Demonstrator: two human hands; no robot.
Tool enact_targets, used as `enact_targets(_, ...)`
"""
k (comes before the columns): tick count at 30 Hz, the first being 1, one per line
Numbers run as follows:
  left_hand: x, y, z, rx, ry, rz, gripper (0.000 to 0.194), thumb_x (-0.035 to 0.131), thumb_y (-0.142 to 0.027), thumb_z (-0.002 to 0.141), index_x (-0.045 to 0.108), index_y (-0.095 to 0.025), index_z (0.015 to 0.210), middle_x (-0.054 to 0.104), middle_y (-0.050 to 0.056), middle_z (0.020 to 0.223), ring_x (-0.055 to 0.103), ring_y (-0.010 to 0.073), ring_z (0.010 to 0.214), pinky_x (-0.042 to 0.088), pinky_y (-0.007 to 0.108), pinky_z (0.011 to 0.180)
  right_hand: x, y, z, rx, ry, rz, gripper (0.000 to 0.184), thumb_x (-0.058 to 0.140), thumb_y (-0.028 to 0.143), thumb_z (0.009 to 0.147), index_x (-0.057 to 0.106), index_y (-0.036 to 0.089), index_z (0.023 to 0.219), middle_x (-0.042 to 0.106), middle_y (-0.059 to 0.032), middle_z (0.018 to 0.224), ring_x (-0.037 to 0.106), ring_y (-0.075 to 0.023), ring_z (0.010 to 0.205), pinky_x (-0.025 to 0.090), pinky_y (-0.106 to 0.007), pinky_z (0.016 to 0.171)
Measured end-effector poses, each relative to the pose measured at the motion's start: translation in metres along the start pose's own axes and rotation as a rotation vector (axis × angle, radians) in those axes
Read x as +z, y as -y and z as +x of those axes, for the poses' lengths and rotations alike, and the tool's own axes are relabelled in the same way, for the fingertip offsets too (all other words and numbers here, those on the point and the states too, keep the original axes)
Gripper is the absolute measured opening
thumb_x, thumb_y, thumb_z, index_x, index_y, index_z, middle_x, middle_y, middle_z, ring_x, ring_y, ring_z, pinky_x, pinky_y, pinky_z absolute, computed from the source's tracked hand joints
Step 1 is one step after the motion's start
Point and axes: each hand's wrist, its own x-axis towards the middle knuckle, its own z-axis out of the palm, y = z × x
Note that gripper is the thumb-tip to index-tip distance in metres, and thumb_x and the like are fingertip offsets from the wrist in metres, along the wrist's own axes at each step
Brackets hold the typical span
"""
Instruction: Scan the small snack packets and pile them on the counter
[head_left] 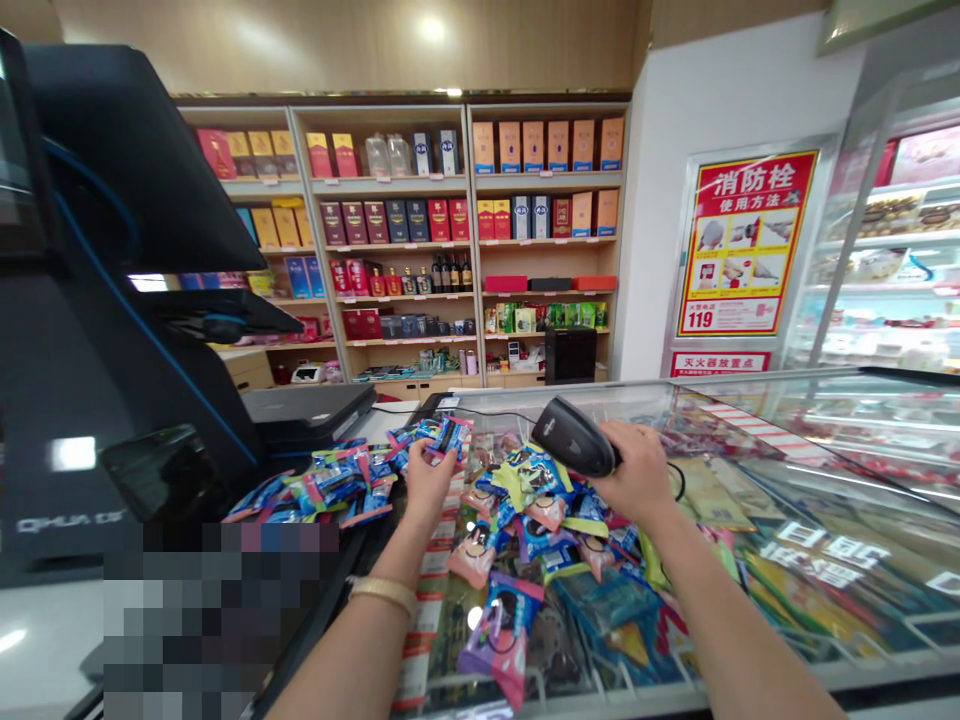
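My right hand [637, 465] is wrapped round a black barcode scanner [566, 435], whose head points to the left. Beneath it, a heap of small wrapped snack packets [551, 510] in blue, pink and green spreads over the glass top of a display freezer [735, 610]. My left hand [431, 475] pinches a blue snack packet [452, 437] between thumb and fingers, left of the scanner. A second pile of similar packets [330, 485] lies to the left of that hand. One purple-and-pink packet [504, 630] sits nearest to me.
A dark checkout terminal [112, 300] with screens stands close on the left. The scanner's cable [495, 412] runs across the back of the glass. Behind the counter are shelves [397, 250] of boxes and bottles. A red fire notice [748, 245] hangs on the wall.
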Motion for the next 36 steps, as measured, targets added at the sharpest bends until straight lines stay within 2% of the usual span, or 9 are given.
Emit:
enact_targets(6, 0.010, -0.014, -0.008, -0.063, 0.089, -0.254, 0.052, 0.081, -0.023, 0.057, 0.043, -0.023, 0.092, 0.056, -0.010, 0.069, 0.065, 0.0107, 0.062, 0.056, 0.026, 0.063, -0.002, 0.012, 0.001, -0.040, 0.148, 0.056, 0.029, 0.059, 0.025, 0.070, 0.067, 0.021, 0.098, 0.072, -0.0059, 0.094, 0.063, -0.0218, 0.087, 0.031, -0.035, 0.082)
enact_targets(11, 0.013, -0.020, -0.010, -0.157, 0.195, -0.410, 0.060, 0.087, -0.022, 0.051, 0.043, -0.023, 0.093, 0.060, -0.010, 0.067, 0.069, 0.0138, 0.067, 0.055, 0.024, 0.063, -0.002, 0.014, 0.001, -0.019, 0.224, 0.056, 0.028, 0.061, 0.026, 0.069, 0.068, 0.021, 0.096, 0.073, -0.0069, 0.099, 0.063, -0.0225, 0.092, 0.030, -0.035, 0.083)
enact_targets(19, 0.018, -0.024, -0.018, -0.150, 0.314, -0.391, 0.056, 0.086, -0.024, 0.054, 0.044, -0.023, 0.091, 0.068, -0.005, 0.076, 0.072, 0.0163, 0.071, 0.057, 0.025, 0.065, -0.003, 0.016, 0.003, 0.021, 0.267, 0.061, 0.026, 0.060, 0.028, 0.073, 0.068, 0.022, 0.098, 0.073, -0.0058, 0.100, 0.063, -0.0224, 0.091, 0.030, -0.035, 0.082)
enact_targets(25, 0.020, -0.024, -0.019, -0.147, 0.317, -0.355, 0.058, 0.085, -0.026, 0.054, 0.042, -0.024, 0.093, 0.066, -0.006, 0.073, 0.072, 0.0170, 0.071, 0.055, 0.025, 0.063, -0.002, 0.014, 0.002, 0.013, 0.252, 0.047, 0.027, 0.061, 0.029, 0.072, 0.067, 0.021, 0.098, 0.073, -0.0057, 0.100, 0.063, -0.0227, 0.090, 0.030, -0.036, 0.082)
enact_targets(28, 0.020, -0.019, -0.017, -0.088, 0.316, -0.262, 0.053, 0.082, -0.028, 0.057, 0.043, -0.023, 0.093, 0.066, -0.005, 0.077, 0.068, 0.0128, 0.065, 0.052, 0.021, 0.059, -0.001, 0.011, 0.001, 0.016, 0.199, 0.025, 0.030, 0.061, 0.027, 0.071, 0.067, 0.021, 0.100, 0.073, -0.0050, 0.097, 0.063, -0.0223, 0.088, 0.031, -0.035, 0.080)
enact_targets(31, 0.022, -0.015, -0.018, 0.055, 0.325, -0.116, 0.043, 0.076, -0.029, 0.063, 0.044, -0.022, 0.091, 0.065, -0.003, 0.086, 0.064, 0.0100, 0.065, 0.050, 0.020, 0.060, 0.000, 0.007, 0.001, 0.032, 0.123, -0.006, 0.029, 0.059, 0.027, 0.071, 0.067, 0.021, 0.099, 0.072, -0.0053, 0.094, 0.063, -0.0222, 0.087, 0.032, -0.034, 0.078)
enact_targets(33, 0.025, -0.014, -0.022, 0.168, 0.375, -0.025, 0.033, 0.071, -0.027, 0.068, 0.045, -0.022, 0.087, 0.066, 0.001, 0.096, 0.066, 0.0128, 0.076, 0.052, 0.024, 0.069, 0.000, 0.003, 0.000, 0.038, 0.071, -0.030, 0.027, 0.059, 0.029, 0.071, 0.066, 0.021, 0.096, 0.072, -0.0061, 0.092, 0.063, -0.0231, 0.086, 0.033, -0.034, 0.077)
enact_targets(36, 0.029, -0.018, -0.033, 0.324, 0.544, 0.133, 0.016, 0.061, -0.026, 0.079, 0.051, -0.021, 0.090, 0.065, 0.007, 0.113, 0.065, 0.0193, 0.103, 0.049, 0.033, 0.092, 0.000, -0.003, -0.001, 0.039, 0.002, -0.054, 0.027, 0.059, 0.031, 0.070, 0.065, 0.020, 0.094, 0.071, -0.0063, 0.089, 0.063, -0.0241, 0.084, 0.034, -0.034, 0.076)
